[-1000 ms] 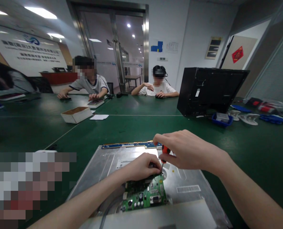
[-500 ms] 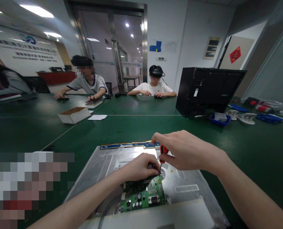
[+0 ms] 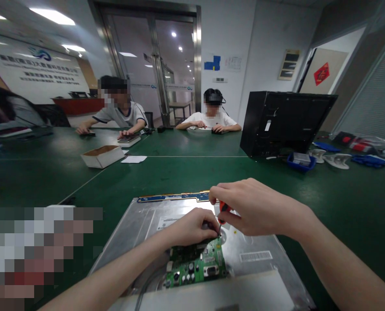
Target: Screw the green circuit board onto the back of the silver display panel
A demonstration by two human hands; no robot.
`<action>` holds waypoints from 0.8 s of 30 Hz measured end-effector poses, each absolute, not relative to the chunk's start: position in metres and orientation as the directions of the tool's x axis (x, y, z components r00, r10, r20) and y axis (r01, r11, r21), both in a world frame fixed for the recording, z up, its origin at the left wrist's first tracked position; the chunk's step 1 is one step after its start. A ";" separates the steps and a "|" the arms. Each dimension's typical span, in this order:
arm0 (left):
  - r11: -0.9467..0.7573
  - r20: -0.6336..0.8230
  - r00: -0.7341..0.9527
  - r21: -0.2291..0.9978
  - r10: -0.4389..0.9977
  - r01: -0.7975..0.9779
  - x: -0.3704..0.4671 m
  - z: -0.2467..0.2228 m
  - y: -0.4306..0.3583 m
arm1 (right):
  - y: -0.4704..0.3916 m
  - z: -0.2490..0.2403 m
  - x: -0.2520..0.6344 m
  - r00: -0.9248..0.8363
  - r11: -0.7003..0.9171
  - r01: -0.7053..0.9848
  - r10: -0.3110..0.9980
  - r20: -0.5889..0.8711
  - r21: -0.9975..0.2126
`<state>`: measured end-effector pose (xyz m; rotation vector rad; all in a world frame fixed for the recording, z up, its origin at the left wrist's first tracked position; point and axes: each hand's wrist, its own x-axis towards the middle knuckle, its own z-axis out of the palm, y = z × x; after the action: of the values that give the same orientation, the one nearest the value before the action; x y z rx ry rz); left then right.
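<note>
My right hand grips a red and black screwdriver, its tip pointing down at the upper right corner of a green circuit board. Beside that tip, my left hand has its fingertips pinched together at the board's upper edge; what they hold, if anything, is hidden. The board lies on a large silver metal panel with a barcode label. Along the panel's far edge runs a narrow blue board. A grey cable curves left of the green board.
A white box and paper lie beyond the panel. A black monitor stands back right, near a blue tray and blue items. Two people sit across the green table; another is far left.
My right hand has tilted slightly over the screwdriver, whose tip stays at the board's corner. My left hand keeps its place there. The whole view has shifted very slightly.
</note>
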<state>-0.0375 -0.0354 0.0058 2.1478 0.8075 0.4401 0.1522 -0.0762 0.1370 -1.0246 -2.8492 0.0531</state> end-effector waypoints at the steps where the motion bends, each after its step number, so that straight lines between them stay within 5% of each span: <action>1: -0.492 0.046 0.737 0.772 0.675 0.402 -0.037 0.006 -0.035 | -0.075 0.137 0.152 -0.757 0.763 0.644 0.646 0.097 -0.061; 24: -0.507 0.056 0.737 0.760 0.674 0.407 -0.037 0.005 -0.035 | -0.076 0.135 0.152 -0.770 0.775 0.632 0.629 0.103 -0.010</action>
<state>-0.0371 -0.0353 0.0054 2.1693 0.8109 0.4474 0.1519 -0.0756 0.1351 -1.0201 -2.8643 -0.0380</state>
